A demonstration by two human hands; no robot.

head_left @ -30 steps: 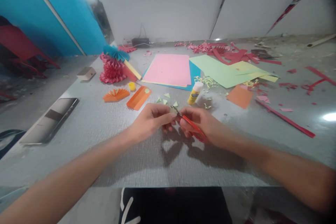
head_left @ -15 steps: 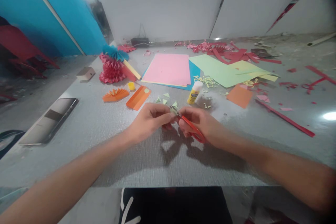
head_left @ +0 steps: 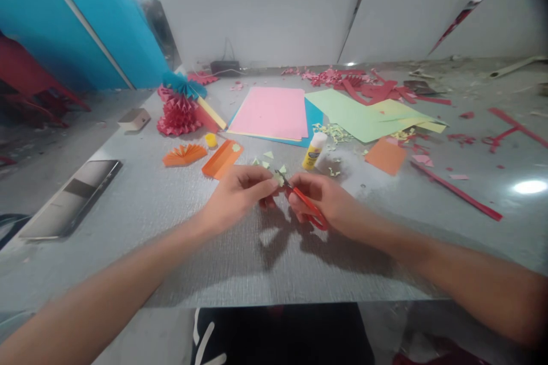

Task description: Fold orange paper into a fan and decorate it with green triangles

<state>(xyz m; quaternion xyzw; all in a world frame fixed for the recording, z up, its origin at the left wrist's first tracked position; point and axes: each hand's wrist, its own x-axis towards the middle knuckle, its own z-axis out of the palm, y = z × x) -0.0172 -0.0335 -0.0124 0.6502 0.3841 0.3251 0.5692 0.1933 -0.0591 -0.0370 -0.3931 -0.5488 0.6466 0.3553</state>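
My left hand (head_left: 246,188) pinches a small pale green paper piece (head_left: 279,178) between thumb and fingers. Red-handled scissors (head_left: 310,208) are held in my right hand (head_left: 319,197), their blades at the edge of that piece. Small green scraps (head_left: 268,155) lie just beyond my fingertips. A yellow glue stick (head_left: 313,151) with a white top stands upright past my right hand. Beyond my left hand sits a folded orange paper piece (head_left: 222,158) bearing a small green shape, beside an orange paper fan (head_left: 185,155) and a yellow cap (head_left: 211,140).
A phone (head_left: 72,199) lies at the left, with a small box (head_left: 134,120) and a red pleated paper ornament (head_left: 178,114) behind it. Pink sheets (head_left: 272,111), green sheets (head_left: 346,114), an orange square (head_left: 386,156) and red strips (head_left: 458,191) lie farther back and right.
The whole view has shifted slightly, so things appear a little farther left. The scissor blades and the green piece have changed angle slightly between my hands.
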